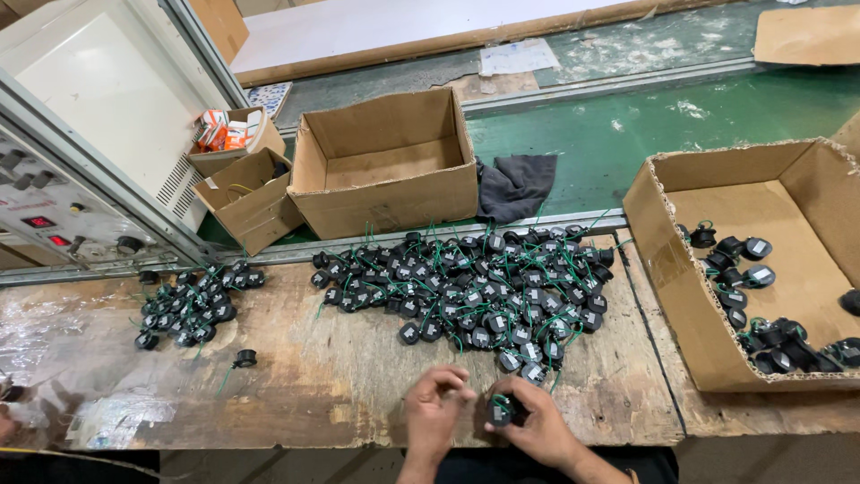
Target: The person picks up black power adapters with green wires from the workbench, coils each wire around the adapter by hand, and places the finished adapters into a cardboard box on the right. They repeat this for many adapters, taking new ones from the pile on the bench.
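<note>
Worn wooden bench (pixel 340 385) fills lower frame, green belt (pixel 681 125) across upper right. Big open box (pixel 667 260) at right edge w/ black parts in it; empty box (pixel 387 161) upper centre, two small boxes (pixel 240 184) to its left, grey cloth (pixel 515 184) just right of it. Large heap (pixel 475 291) of black round parts w/ green wires mid-frame, smaller heap (pixel 184 305) at left, lone part (pixel 244 358) between. Bottom centre: right hand (pixel 537 421) fingers curled round one part (pixel 500 412); left hand (pixel 434 408) touching alongside, fingertips pinched together, cannot tell on what.
</note>
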`<state>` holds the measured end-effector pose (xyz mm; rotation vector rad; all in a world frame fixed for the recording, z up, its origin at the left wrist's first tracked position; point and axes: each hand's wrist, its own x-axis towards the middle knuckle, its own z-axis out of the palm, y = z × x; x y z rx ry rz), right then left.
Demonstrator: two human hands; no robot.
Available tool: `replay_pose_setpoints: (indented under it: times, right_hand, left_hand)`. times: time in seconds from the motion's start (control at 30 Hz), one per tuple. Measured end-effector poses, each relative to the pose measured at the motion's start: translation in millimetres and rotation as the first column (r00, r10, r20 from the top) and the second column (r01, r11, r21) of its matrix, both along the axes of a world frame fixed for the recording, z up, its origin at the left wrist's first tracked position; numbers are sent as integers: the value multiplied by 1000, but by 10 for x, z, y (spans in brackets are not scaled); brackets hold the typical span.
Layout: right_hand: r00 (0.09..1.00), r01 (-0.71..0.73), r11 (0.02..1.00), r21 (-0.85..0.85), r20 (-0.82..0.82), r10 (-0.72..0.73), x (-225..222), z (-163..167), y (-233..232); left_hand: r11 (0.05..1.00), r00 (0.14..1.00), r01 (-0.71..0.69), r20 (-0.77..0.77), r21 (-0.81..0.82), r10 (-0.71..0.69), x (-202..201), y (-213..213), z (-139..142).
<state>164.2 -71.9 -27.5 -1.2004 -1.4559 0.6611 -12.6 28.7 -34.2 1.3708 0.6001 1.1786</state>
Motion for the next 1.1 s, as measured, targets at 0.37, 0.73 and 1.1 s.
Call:
replay_pose_setpoints:
  times: [0.37,0.73,1.1]
  right_hand:
    - [965,-167,970,-174,-232,125,29,-69,-50]
    - [946,-136,989,-63,-305,111,73,-201,32]
    - [971,-186,979,-84,-170,170,149,-351,-9]
  left_hand:
    - [739,562,-124,-567,663,603,-115,599,284]
    - [953,959,-277,-91,-124,267,-230,346,139]
    - [980,984,173,27,103,-176,237,-153,397]
